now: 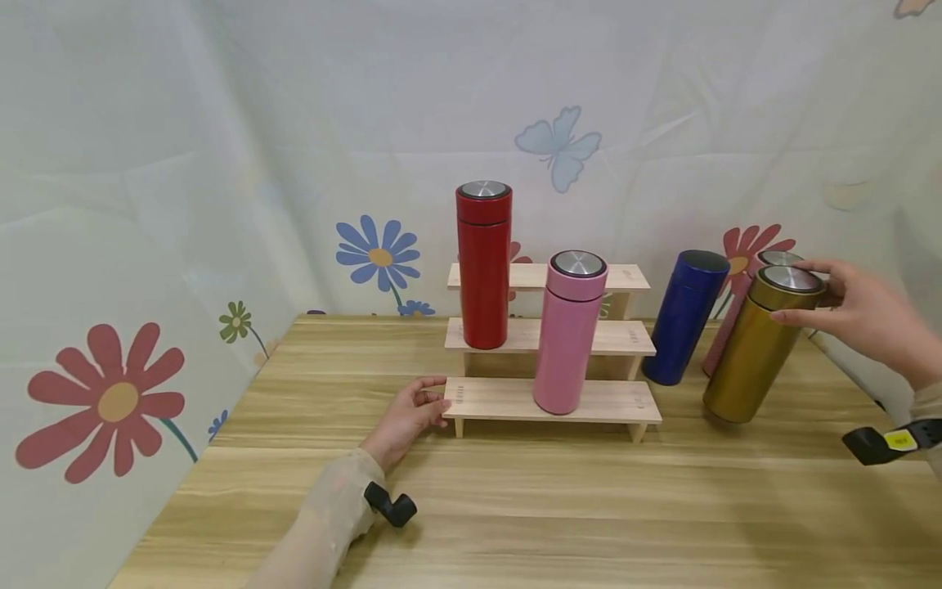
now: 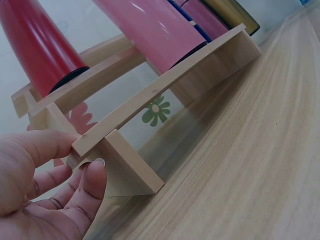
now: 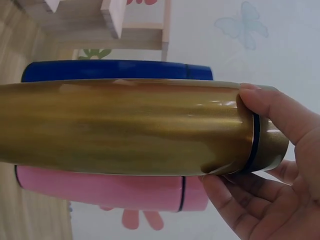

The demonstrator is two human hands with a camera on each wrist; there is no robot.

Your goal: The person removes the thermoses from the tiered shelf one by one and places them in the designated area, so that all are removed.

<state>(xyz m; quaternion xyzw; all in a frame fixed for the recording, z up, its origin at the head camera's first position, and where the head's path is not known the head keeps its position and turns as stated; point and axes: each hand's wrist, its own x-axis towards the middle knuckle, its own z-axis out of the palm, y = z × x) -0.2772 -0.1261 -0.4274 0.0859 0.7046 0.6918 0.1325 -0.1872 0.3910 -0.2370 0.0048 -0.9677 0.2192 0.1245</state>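
Observation:
The right hand [image 1: 868, 315] grips a gold bottle [image 1: 761, 352] near its lid, thumb on one side and fingers on the other; in the right wrist view the gold bottle [image 3: 125, 127] spans the picture. At the stepped wooden stand [image 1: 493, 397], the left hand [image 1: 405, 421] pinches the left end of the lowest shelf; the left wrist view shows that hand [image 2: 55, 190] with its fingertips at the shelf's corner. A pink bottle [image 1: 568, 343] stands on the lowest shelf, a red bottle [image 1: 483, 270] on the middle one.
Right of the stand are a blue bottle [image 1: 680, 327] and a second pink bottle [image 1: 717, 348], mostly hidden behind the gold one. The stand's top shelf [image 1: 545, 276] is behind the red and pink bottles. A flowered cloth [image 1: 257, 164] hangs behind the wooden table [image 1: 515, 507].

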